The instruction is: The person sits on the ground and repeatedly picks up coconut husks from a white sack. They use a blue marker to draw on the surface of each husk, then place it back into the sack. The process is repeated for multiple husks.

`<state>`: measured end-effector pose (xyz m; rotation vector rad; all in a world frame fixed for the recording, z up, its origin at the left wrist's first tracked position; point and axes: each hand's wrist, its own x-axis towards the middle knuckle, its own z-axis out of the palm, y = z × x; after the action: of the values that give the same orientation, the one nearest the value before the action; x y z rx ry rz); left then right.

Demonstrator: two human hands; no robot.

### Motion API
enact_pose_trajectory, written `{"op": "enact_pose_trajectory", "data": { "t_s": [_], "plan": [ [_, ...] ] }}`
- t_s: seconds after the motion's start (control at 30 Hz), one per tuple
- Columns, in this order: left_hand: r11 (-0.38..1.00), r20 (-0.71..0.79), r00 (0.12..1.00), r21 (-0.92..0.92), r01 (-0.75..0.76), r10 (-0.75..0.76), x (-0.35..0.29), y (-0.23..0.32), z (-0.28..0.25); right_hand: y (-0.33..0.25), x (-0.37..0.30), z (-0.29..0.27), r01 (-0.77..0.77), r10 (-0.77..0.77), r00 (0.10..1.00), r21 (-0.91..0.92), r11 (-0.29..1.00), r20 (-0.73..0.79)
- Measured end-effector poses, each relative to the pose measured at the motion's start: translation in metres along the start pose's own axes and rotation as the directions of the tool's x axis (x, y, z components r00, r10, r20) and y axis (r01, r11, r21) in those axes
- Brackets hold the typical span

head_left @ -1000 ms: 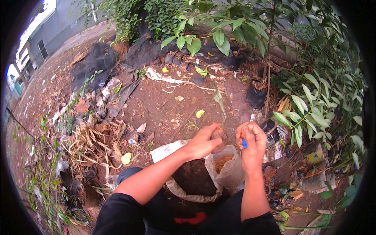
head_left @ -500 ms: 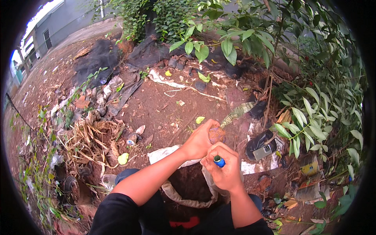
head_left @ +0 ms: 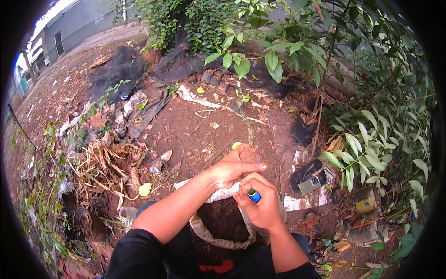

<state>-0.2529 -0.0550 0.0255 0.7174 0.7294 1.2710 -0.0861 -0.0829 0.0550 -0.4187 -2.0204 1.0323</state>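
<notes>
My left hand (head_left: 230, 168) is wrapped round a brownish ball (head_left: 251, 156) with bluish strands across it, seemingly a thread-bound root ball. A mottled green-yellow stem (head_left: 251, 132), blurred, sticks out of the ball away from me. Just below and to the right, my right hand (head_left: 260, 202) is closed around a spool of blue thread (head_left: 254, 195), its hollow end facing up. The thread between spool and ball is too fine to make out. Beneath both hands sits a whitish sack (head_left: 204, 232) with a rolled rim and dark soil (head_left: 225, 218) inside.
A phone (head_left: 310, 185) leans on a black plastic bag (head_left: 304, 173) at the right. Leafy branches (head_left: 367, 139) crowd that side. Dry stalks (head_left: 109, 167) and a dark pot (head_left: 88, 225) lie at the left. Black netting (head_left: 114, 72) covers ground farther off.
The ball has turned in my left hand, its stem swinging from the right to point straight away. My left thumb now lies across the ball. The right hand with the spool has shifted slightly left and down.
</notes>
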Motion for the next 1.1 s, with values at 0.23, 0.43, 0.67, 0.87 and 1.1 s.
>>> {"op": "enact_pose_trajectory", "data": {
  "t_s": [0.23, 0.43, 0.67, 0.87, 1.1],
  "plan": [
    [0.971, 0.224, 0.975, -0.233, 0.045, 0.009, -0.008, 0.008, -0.004, 0.001, -0.003, -0.013, -0.212, 0.145, 0.968, 0.361, 0.908, 0.205],
    [0.898, 0.329, 0.940, -0.435, 0.071, 0.085, -0.016, 0.013, 0.012, 0.013, -0.007, -0.021, -0.282, 0.136, 0.947, 0.543, 0.791, 0.293],
    [0.741, 0.237, 0.955, -0.671, 0.027, 0.180, -0.018, 0.002, 0.014, 0.027, -0.005, -0.022, -0.321, 0.111, 0.933, 0.651, 0.688, 0.343],
    [0.735, 0.139, 0.972, -0.676, -0.048, 0.192, -0.015, 0.009, 0.018, 0.040, -0.007, -0.032, -0.208, 0.179, 0.973, 0.884, 0.419, 0.144],
    [0.696, 0.144, 0.970, -0.717, -0.034, 0.196, -0.014, 0.005, 0.015, 0.042, -0.003, -0.032, -0.240, 0.344, 0.931, 0.915, 0.323, 0.122]
  ]
}}
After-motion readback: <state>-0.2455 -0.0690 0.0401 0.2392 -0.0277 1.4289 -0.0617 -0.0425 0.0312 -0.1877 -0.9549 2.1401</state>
